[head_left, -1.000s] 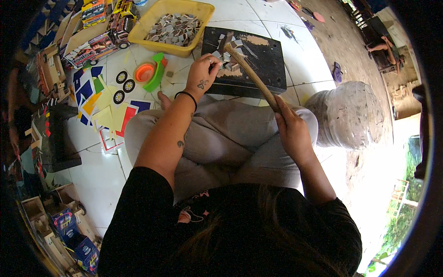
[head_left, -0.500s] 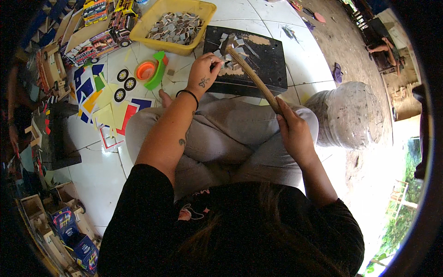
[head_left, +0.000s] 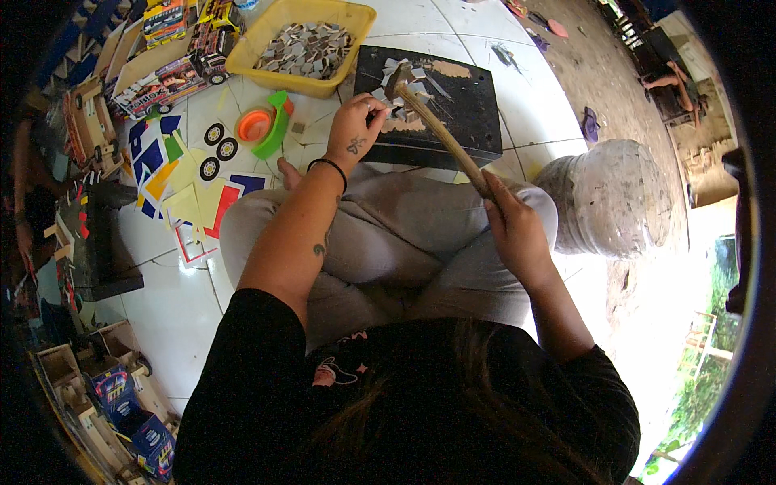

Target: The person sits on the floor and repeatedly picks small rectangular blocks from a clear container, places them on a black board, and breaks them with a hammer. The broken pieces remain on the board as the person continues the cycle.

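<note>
My right hand grips the lower end of a hammer's wooden handle. The hammer's head is over a pile of small grey-and-brown flat pieces on a black block. At the block's near left edge, my left hand is closed in a pinch beside the pile. Whatever sits between its fingertips is too small and hidden to make out. Left of the block, a yellow plastic basin holds many similar pieces.
A green tape dispenser with an orange roll stands left of me. Near it lie black toy wheels and coloured sticker sheets. Wooden toy trucks line the left side. A wrapped, rounded bundle stands by my right knee.
The hammer's head is slightly lower and farther left over the pile. Both hands keep nearly the same place and grip.
</note>
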Demonstrator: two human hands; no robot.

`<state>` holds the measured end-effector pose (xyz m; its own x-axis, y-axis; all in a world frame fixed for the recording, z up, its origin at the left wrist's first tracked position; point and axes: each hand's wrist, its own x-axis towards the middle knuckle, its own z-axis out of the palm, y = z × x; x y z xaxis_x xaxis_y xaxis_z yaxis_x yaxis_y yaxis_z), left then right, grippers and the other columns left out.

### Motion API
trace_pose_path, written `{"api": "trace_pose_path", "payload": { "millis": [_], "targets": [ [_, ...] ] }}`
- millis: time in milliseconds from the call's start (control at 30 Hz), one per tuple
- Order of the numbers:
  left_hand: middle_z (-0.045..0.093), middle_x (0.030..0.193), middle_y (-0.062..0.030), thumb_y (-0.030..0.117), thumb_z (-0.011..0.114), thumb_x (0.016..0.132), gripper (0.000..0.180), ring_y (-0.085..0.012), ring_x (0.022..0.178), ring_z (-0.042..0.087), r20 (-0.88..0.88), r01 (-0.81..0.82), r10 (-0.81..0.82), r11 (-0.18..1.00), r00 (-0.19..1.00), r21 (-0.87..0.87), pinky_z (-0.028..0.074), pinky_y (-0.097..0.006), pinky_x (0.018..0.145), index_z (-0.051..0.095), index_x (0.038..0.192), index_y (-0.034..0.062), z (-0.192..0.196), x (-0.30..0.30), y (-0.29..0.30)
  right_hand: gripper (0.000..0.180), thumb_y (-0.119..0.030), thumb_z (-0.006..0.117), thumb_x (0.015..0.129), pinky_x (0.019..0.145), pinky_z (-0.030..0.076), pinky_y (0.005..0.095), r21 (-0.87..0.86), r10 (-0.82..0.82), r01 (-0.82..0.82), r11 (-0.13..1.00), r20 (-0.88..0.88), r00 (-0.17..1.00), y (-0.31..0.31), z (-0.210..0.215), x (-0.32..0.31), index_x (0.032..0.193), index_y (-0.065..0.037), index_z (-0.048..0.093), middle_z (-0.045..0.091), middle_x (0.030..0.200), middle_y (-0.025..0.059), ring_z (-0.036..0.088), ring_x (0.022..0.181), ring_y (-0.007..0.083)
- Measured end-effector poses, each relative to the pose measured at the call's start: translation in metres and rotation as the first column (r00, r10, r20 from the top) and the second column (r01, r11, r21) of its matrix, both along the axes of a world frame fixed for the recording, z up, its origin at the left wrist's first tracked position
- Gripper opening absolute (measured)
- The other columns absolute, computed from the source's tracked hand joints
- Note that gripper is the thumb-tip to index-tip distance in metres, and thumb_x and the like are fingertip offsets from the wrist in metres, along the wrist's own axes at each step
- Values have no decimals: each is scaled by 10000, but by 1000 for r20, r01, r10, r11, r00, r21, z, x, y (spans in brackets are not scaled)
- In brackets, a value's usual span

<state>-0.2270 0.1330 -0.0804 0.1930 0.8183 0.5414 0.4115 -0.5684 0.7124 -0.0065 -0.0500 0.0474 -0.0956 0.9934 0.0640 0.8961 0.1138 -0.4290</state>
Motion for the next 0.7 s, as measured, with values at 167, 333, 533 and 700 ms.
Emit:
{"api": "trace_pose_path", "payload": {
  "millis": [167, 333, 533, 700],
  "targets": [
    [603, 766, -115, 91, 639, 818, 104, -256, 652, 593, 2, -6, 6, 1000, 1000, -9, 483, -334, 605, 630, 802, -11, 1, 1, 0, 475, -117, 517, 900, 722, 505, 458, 102, -1, 7, 995, -56, 998, -3, 0, 0, 1361, -148, 405, 608, 1048, 195, 617, 874, 390],
    [619, 798, -120, 104, 639, 833, 118, -272, 711, 610, -10, -6, 5, 999, 1000, -42, 484, -339, 661, 641, 836, -14, 3, 0, 0, 466, -116, 523, 898, 732, 506, 449, 73, -17, 21, 997, -59, 998, -1, 5, -2, 1352, -145, 424, 607, 1055, 193, 615, 886, 384],
    [616, 791, -122, 110, 641, 829, 126, -266, 715, 609, -14, -6, 5, 997, 1000, -71, 487, -338, 654, 646, 832, -16, 2, -1, -3, 422, -57, 533, 896, 791, 491, 372, -2, 19, -19, 1000, -29, 999, 3, -3, 0, 1313, -50, 468, 629, 999, 227, 645, 900, 310],
    [626, 798, -118, 99, 649, 819, 119, -250, 719, 616, 58, 3, 1, 998, 998, -61, 494, -336, 656, 647, 867, -10, 1, 0, -3, 357, -183, 473, 947, 804, 477, 457, 74, -135, 142, 987, -84, 987, 48, -10, 42, 1295, -106, 491, 594, 1087, 236, 595, 952, 411]
  ]
}}
